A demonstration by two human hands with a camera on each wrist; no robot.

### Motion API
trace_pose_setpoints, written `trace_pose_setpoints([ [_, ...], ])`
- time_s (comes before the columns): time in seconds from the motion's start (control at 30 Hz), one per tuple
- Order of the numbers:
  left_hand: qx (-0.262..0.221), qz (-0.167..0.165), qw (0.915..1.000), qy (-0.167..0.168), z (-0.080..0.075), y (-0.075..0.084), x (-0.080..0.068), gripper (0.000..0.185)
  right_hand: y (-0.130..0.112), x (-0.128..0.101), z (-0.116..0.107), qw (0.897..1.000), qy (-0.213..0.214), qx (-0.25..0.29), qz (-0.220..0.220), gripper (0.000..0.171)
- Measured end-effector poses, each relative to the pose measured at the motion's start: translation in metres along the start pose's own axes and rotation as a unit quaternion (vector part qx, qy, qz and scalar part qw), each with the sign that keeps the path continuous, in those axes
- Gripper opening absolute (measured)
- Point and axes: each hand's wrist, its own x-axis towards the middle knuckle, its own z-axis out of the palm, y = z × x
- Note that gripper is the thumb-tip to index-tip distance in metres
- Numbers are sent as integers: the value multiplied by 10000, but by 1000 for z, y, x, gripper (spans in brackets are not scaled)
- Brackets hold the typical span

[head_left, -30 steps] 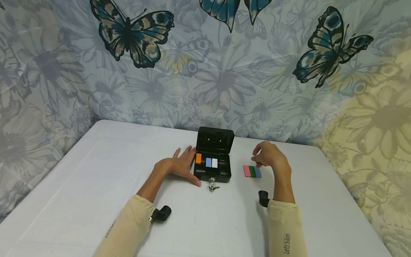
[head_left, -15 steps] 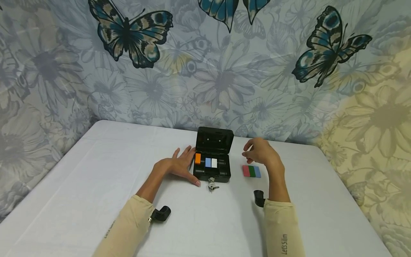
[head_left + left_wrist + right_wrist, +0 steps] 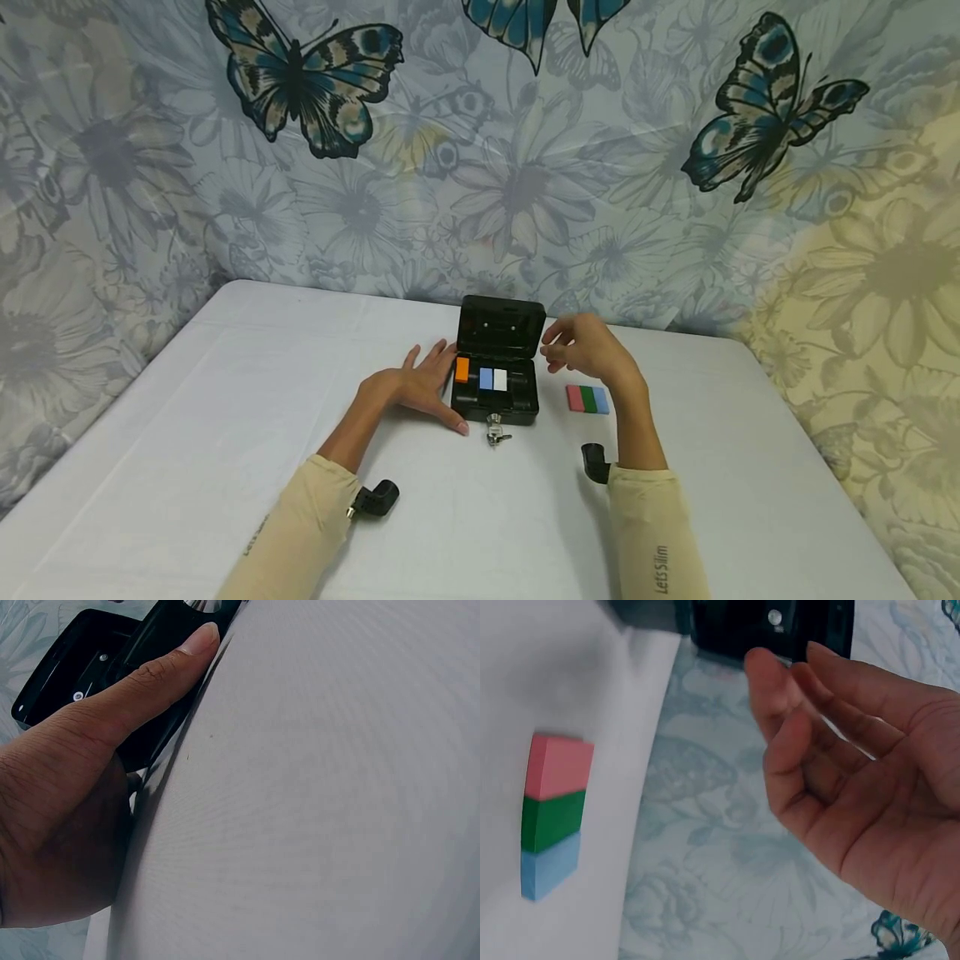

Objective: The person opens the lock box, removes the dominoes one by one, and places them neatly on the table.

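Observation:
A black cash box (image 3: 495, 408) stands with its lid (image 3: 501, 327) raised. An orange block (image 3: 462, 370), a blue block (image 3: 487, 379) and a white block (image 3: 500, 380) lie in its tray. Against the box's left side rests my left hand (image 3: 412, 390), fingers spread, its thumb by the front corner; the left wrist view shows that thumb (image 3: 161, 679) along the box. Just right of the lid, my right hand (image 3: 588, 348) hovers with loosely bent fingers. Nothing shows between those fingers (image 3: 787, 757) in the right wrist view.
On the white table (image 3: 480, 525), right of the box, pink (image 3: 574, 398), green (image 3: 588, 400) and light blue (image 3: 602, 400) blocks lie side by side. A lock with keys (image 3: 495, 431) hangs at the box's front. Behind the table rises a butterfly-patterned wall covering (image 3: 525, 192).
My right hand has moved left and away from me, from above the three loose blocks to beside the lid. The left hand, box and blocks have stayed in place.

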Motion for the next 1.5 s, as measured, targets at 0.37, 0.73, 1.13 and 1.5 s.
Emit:
trace_pose_setpoints([
  [0.37, 58, -98, 9999, -73, 1, 2, 0, 143, -19, 12, 28, 9984, 188, 228, -485, 14],
  [0.73, 172, -179, 9996, -158, 0, 4, -1, 138, -39, 22, 64, 9961, -126, 285, -825, 19],
  [1.13, 178, -190, 9995, -197, -1, 3, -3, 137, -42, 28, 82, 9969, -245, 138, -730, 23],
  [1.5, 178, -131, 9997, -145, -4, 5, -1, 136, -46, 31, 88, 9984, -115, 42, -549, 23],
])
